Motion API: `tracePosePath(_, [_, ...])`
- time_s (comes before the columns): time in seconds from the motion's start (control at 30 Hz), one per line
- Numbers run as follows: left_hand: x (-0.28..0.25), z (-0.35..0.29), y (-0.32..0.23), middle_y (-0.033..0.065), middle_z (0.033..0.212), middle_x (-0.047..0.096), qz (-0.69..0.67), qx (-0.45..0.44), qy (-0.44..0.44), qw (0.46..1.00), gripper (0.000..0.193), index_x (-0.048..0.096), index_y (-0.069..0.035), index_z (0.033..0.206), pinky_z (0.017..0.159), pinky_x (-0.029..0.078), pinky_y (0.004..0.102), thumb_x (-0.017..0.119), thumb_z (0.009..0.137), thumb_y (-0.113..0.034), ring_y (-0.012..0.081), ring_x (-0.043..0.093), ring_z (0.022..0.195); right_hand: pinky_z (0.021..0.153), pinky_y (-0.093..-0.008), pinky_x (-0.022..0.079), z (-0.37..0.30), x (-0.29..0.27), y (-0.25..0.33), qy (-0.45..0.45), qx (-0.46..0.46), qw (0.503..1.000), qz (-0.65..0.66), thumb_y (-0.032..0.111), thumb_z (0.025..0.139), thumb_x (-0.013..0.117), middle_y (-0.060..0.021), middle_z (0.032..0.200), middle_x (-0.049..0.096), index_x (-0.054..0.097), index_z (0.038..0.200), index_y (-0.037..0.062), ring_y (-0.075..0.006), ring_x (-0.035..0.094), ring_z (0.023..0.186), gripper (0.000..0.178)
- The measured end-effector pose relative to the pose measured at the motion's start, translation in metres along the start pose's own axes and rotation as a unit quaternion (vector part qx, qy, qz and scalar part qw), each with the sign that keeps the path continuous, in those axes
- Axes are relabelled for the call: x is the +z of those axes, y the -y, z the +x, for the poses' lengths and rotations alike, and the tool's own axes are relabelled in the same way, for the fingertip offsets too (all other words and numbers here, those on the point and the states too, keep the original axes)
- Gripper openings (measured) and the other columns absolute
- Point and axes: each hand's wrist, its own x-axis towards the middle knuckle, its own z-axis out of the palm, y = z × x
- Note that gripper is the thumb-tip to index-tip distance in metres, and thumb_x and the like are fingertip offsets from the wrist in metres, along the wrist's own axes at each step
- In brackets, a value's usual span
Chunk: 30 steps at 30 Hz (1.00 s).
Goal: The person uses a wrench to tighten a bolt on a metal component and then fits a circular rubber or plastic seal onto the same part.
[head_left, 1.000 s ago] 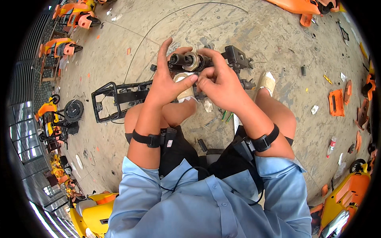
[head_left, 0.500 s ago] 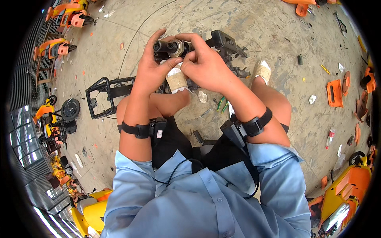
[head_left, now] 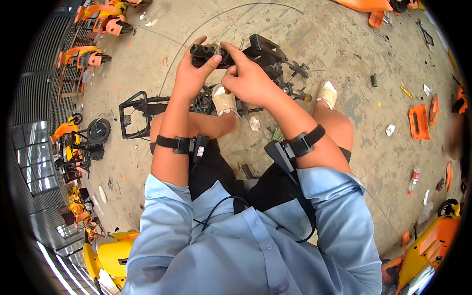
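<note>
A black metal vehicle part (head_left: 200,50) with tube-like ends is up in front of me, above my left foot. Around one of its tubes sits a metal ring nut (head_left: 216,49), partly covered by a thumb. My left hand (head_left: 192,73) is closed on the nut, its thumb pressed on the near side and fingers behind. My right hand (head_left: 250,83) is at the right of the part. Its index finger reaches along the part's top and the other fingers are curled; their tips are partly hidden. A black bracket-like assembly (head_left: 265,51) lies just beyond my right hand.
A black tubular frame (head_left: 135,118) lies on the floor left of my knees. Green-handled tools (head_left: 276,133) lie between my legs. An orange panel (head_left: 419,121) and a plastic bottle (head_left: 414,181) are on the right. Yellow-orange scooters (head_left: 86,58) stand along the left.
My left thumb has come up onto the nut. My right hand has drawn slightly down and left, with its index finger more extended. The whole view has shifted a little.
</note>
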Motion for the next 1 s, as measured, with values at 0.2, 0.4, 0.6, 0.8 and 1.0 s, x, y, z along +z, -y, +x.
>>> tracePosePath(0.2, [-0.003, 0.003, 0.013, 0.0110, 0.120, 0.070, -0.002, 0.010, -0.015, 1.000, 0.078, 0.048, 0.000, 0.151, 0.095, 0.053, 0.0320, 0.086, 0.089, -0.029, 0.0173, 0.066, 0.107, 0.073, -0.0370, 0.054, -0.006, 0.000, -0.007, -0.012, -0.016, 1.000, 0.022, 0.013, 0.084, 0.062, -0.0154, 0.085, 0.071, 0.031, 0.160, 0.0010, -0.0259, 0.069, 0.077, 0.083])
tracePosePath(0.4, [-0.001, 0.004, 0.004, 0.0102, 0.123, 0.067, 0.003, -0.010, -0.010, 1.000, 0.077, 0.046, -0.003, 0.154, 0.100, 0.050, 0.0337, 0.082, 0.092, -0.032, 0.0187, 0.063, 0.113, 0.069, -0.0351, 0.051, -0.016, -0.012, 0.009, -0.007, -0.032, 0.999, 0.003, 0.014, 0.084, 0.062, -0.0108, 0.077, 0.065, 0.034, 0.159, 0.0022, -0.0223, 0.062, 0.069, 0.081])
tracePosePath(0.6, [-0.009, 0.004, -0.002, 0.0131, 0.124, 0.068, 0.008, -0.014, 0.010, 1.000, 0.081, 0.042, -0.001, 0.155, 0.099, 0.051, 0.0333, 0.083, 0.091, -0.030, 0.0188, 0.064, 0.113, 0.066, -0.0327, 0.050, -0.009, -0.008, 0.000, -0.061, -0.058, 0.996, 0.040, 0.010, 0.085, 0.062, -0.0080, 0.074, 0.064, 0.037, 0.158, 0.0042, -0.0174, 0.060, 0.067, 0.077])
tracePosePath(0.8, [-0.017, 0.008, 0.015, 0.0170, 0.128, 0.066, 0.029, 0.001, 0.047, 0.998, 0.092, 0.032, 0.001, 0.160, 0.099, 0.053, 0.0346, 0.082, 0.092, -0.035, 0.0220, 0.066, 0.115, 0.064, -0.0306, 0.047, -0.001, 0.002, -0.013, -0.056, -0.043, 0.997, -0.002, 0.008, 0.086, 0.062, -0.0049, 0.071, 0.059, 0.040, 0.156, 0.0041, -0.0141, 0.054, 0.064, 0.073])
tracePosePath(1.0, [-0.016, 0.007, 0.007, 0.0183, 0.134, 0.063, 0.033, -0.005, 0.096, 0.995, 0.093, 0.022, 0.001, 0.163, 0.104, 0.050, 0.0351, 0.078, 0.096, -0.031, 0.0218, 0.063, 0.120, 0.066, -0.0294, 0.046, 0.011, -0.002, -0.009, -0.067, -0.047, 0.996, -0.037, 0.008, 0.087, 0.062, -0.0026, 0.068, 0.055, 0.044, 0.154, 0.0053, -0.0116, 0.049, 0.064, 0.069])
